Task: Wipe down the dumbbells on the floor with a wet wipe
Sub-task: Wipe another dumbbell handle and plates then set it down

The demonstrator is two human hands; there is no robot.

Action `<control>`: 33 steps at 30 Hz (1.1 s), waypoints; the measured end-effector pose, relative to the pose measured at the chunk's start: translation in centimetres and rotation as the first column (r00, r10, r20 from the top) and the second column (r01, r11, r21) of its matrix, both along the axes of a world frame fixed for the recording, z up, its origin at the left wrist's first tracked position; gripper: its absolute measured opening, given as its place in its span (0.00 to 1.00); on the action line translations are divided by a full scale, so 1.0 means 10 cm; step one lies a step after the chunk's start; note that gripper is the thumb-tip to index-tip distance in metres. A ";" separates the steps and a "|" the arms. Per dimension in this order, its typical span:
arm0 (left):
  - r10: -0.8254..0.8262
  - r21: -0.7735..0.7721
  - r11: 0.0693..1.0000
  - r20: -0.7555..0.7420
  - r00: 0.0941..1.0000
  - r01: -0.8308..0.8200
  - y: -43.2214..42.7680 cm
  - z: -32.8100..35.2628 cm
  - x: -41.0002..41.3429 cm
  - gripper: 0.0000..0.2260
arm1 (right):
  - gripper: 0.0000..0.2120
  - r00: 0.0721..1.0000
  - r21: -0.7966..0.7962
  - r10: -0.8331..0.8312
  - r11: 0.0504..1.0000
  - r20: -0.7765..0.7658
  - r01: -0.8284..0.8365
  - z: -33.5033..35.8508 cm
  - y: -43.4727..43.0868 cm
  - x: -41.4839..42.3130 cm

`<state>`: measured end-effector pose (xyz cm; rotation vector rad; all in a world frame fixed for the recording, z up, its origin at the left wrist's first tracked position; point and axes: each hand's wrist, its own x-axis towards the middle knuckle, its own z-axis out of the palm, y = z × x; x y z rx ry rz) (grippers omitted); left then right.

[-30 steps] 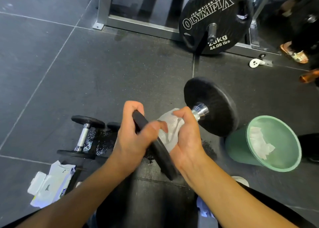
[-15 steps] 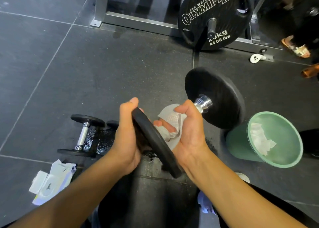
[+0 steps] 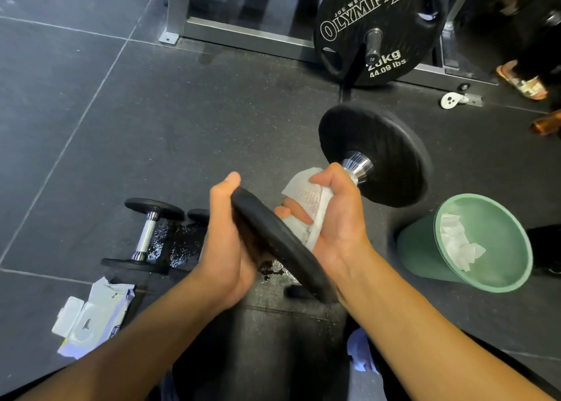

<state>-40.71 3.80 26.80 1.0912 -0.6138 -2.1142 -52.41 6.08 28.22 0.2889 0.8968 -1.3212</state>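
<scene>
Dumbbell [image 3: 373, 154] raised | L hand [image 3: 226, 239] grips plate rim | R hand [image 3: 340, 218] clenches wipe [image 3: 306, 194] on bar

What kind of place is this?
Most likely a gym: a black Olympia 20 kg weight plate by a grey metal rack frame, and a small black dumbbell with a chrome handle.

We see through one wide-angle camera worn on the person's head, facing forward and steeply down. Both forearms enter at our lower edge, so the left hand [image 3: 226, 242] and right hand [image 3: 340, 218] sit close beneath us, mid-frame. The dark grey rubber-tiled floor [image 3: 182, 121] fills the view beyond them.
</scene>
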 end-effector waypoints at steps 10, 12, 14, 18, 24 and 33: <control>0.512 -0.820 -0.320 0.271 0.815 0.474 0.08 -0.21 0.10 0.31 | 0.11 0.991 0.081 0.103 0.991 0.081 -0.109 -0.13 0.01 0.00; 0.534 -0.791 -0.371 0.247 0.809 0.486 0.12 -0.26 0.09 0.29 | 0.13 0.987 0.107 0.136 0.984 0.083 -0.145 -0.12 0.02 0.01; 0.531 -0.846 -0.256 0.282 0.799 0.468 0.07 -0.21 0.12 0.28 | 0.15 0.986 0.085 0.154 0.984 0.057 -0.159 -0.09 0.02 0.02; 0.255 -0.861 0.448 0.381 0.889 0.241 -0.05 -0.02 0.16 0.18 | 0.10 0.996 0.026 0.089 0.996 0.022 -0.089 -0.08 0.02 0.05; 0.182 0.184 0.967 -0.019 0.983 -0.175 0.09 -0.13 0.04 0.21 | 0.16 0.992 -0.056 0.087 0.995 0.096 -0.082 0.00 0.04 0.02; -0.185 0.467 0.871 0.030 0.982 0.150 0.03 -0.36 0.25 0.13 | 0.11 0.972 -0.042 0.054 0.997 -0.228 -0.066 -0.06 -0.03 -0.01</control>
